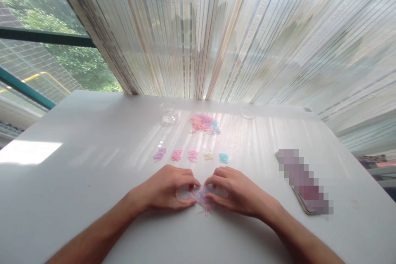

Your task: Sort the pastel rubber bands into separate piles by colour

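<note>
The pastel pile (204, 201) lies between the left hand (168, 185) and the right hand (236, 189), beside their fingertips; each hand's thumb and forefinger stand spread apart.

The Count on One White Table (77, 189)

Two hands: one left bare hand (165, 185), one right bare hand (239, 192). Five single-colour clusters of small, slender pieces — one purple cluster (160, 155), one coral-pink cluster (177, 155), one light-pink cluster (193, 156), one pale-yellow cluster (208, 156), one turquoise cluster (223, 157). Two mixed pastel heaps — one larger heap (202, 123), one smaller heap (202, 199), pieces too tangled to count. One clear, rounded vessel (169, 119); one clear, flat disc (247, 114); one oblong, pixelated slab (305, 185).
</note>
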`<action>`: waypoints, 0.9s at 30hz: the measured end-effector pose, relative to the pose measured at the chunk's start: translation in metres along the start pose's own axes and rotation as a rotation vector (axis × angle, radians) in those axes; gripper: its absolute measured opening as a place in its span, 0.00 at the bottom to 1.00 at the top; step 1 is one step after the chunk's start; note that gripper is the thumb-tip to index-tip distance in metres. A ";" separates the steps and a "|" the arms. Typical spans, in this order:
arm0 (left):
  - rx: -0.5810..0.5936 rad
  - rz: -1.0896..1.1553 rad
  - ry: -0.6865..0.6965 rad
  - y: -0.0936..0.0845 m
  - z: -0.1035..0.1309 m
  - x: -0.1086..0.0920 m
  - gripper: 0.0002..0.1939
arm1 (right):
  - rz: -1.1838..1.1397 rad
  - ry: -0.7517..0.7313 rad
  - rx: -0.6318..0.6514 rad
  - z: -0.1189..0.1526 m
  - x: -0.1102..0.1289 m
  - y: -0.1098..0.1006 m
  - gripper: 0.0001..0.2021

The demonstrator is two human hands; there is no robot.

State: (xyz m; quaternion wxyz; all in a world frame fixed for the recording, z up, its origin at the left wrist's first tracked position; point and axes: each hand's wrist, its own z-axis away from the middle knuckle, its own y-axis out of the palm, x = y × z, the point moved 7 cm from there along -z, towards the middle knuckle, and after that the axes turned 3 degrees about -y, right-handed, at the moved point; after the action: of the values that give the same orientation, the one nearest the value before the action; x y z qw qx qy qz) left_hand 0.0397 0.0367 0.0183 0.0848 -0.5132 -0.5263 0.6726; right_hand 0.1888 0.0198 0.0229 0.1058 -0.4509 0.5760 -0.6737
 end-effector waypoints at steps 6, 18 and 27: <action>0.019 0.058 -0.062 -0.008 0.004 0.006 0.10 | -0.057 -0.015 0.001 0.001 -0.001 0.000 0.09; 0.169 0.096 -0.165 -0.001 0.002 0.008 0.06 | -0.070 0.023 0.142 0.000 0.004 0.010 0.17; 0.143 0.091 -0.033 0.012 0.003 -0.005 0.10 | -0.110 0.049 0.132 0.002 -0.001 0.006 0.14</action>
State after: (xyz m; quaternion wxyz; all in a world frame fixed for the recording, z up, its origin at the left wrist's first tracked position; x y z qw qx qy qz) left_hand 0.0446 0.0267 0.0111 0.0819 -0.5181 -0.4542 0.7201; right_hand 0.1890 0.0171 0.0168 0.0839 -0.4575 0.5071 -0.7256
